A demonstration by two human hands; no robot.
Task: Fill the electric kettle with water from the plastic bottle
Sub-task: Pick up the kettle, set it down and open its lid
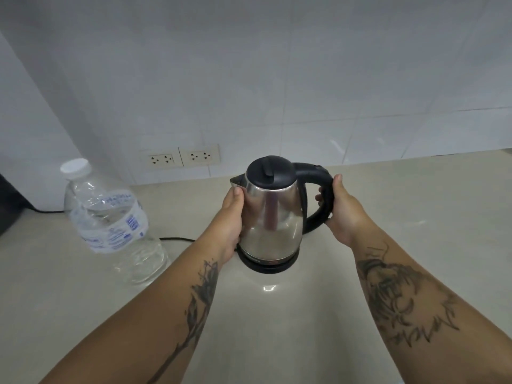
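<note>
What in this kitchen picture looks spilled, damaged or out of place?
Nothing stands out. The kettle sits upright on its base, lid shut, and the capped bottle stands on a dry counter.

One stainless-steel electric kettle with one black lid and one black handle, one black power base, one capped plastic water bottle, two double wall sockets, one black cord, two hands, left hand, right hand

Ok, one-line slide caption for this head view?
Both hands steady the lidded kettle on its base, right hand on handle, capped water bottle untouched at left.
</note>
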